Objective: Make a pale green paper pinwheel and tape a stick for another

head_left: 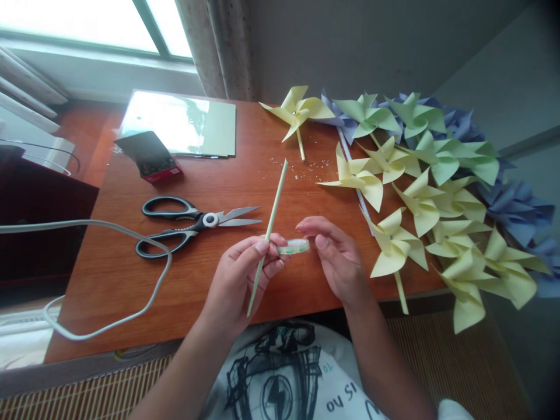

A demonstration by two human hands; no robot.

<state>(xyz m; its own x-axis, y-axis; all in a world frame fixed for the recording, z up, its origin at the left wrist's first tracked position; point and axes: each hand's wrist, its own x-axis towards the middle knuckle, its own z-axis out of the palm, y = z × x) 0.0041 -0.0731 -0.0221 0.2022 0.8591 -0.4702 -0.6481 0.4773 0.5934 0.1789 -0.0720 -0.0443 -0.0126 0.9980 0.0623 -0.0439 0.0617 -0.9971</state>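
My left hand point(245, 271) is closed around a thin pale green stick point(275, 201) that slants up and away over the wooden table point(205, 286). Its fingertips also pinch one side of a small clear tape roll point(294, 247). My right hand point(335, 254) pinches the other side of the roll, fingers curled over it. Both hands hover just above the table's near edge.
Black-handled scissors point(192, 224) lie open to the left of my hands. A grey cable point(131, 274) loops over the table's left side. Several yellow, green and blue paper pinwheels point(420, 192) pile up at the right. A red box point(149, 156), green paper sheets point(184, 123) and scattered beads point(306, 165) lie farther back.
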